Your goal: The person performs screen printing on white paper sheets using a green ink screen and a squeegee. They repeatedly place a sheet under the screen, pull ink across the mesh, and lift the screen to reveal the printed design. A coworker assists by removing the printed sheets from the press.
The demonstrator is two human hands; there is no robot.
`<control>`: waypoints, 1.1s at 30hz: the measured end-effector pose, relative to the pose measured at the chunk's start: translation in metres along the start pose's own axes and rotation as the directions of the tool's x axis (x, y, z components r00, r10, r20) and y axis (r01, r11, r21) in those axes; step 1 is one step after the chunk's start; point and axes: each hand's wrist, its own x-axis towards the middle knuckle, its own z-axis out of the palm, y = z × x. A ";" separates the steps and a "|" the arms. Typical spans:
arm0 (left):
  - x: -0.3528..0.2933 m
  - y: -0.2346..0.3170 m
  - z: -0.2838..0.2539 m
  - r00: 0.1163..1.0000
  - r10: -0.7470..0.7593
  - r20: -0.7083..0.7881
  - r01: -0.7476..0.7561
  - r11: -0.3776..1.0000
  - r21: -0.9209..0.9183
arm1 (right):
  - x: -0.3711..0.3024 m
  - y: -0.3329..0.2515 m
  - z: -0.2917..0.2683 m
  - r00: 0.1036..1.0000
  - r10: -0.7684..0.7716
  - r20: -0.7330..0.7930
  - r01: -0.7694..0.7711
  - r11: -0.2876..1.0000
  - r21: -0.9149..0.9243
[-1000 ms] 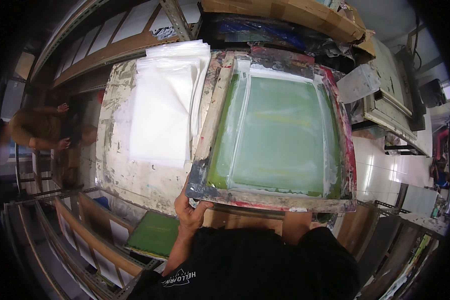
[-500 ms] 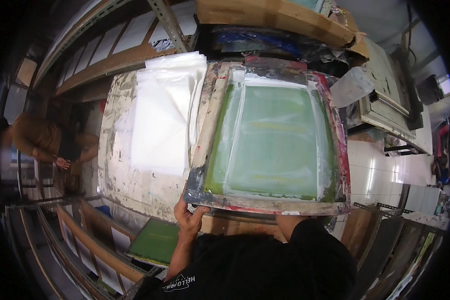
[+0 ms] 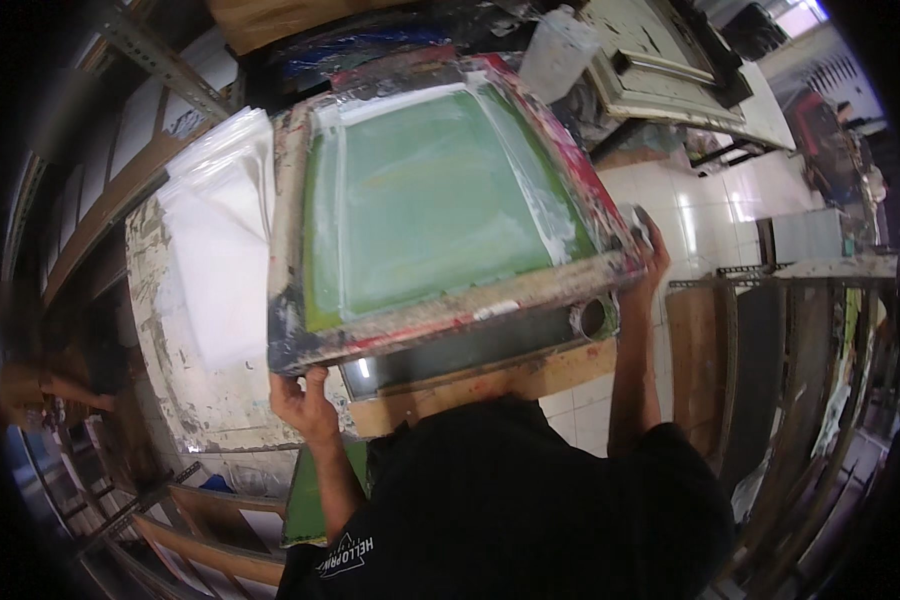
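Note:
A screen printing frame (image 3: 460, 205) with green mesh, white-smeared sides and ink-stained wooden edges is tilted over the table, its near edge raised. My left hand (image 3: 308, 402) grips its near left corner, thumb and fingers closed on the wood. At the near right corner my right hand (image 3: 652, 258) is closed round the edge, part of it behind the frame. Beneath the raised edge shows a dark, shiny flat surface (image 3: 440, 358). Under the right corner there is a round ring-shaped thing (image 3: 594, 318) that I cannot make out. A stack of white sheets (image 3: 220, 240) lies left of the frame.
The paint-marked table (image 3: 160, 345) extends to the left. A translucent plastic container (image 3: 560, 52) stands beyond the frame's far right. Another green screen (image 3: 310, 495) sits low beside my left forearm. Racks with boards (image 3: 705, 370) flank both sides; a person (image 3: 65, 385) is at the far left.
The frame's near edge has risen. My right hand, hidden under the frame before, now grips the right corner. My left hand stays on the left corner. The view has turned rightward.

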 end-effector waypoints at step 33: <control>0.185 -0.172 -0.090 0.993 0.095 -0.075 0.008 0.569 0.822 | 0.025 -0.272 0.132 0.186 -0.894 0.408 0.871 -0.042 -0.490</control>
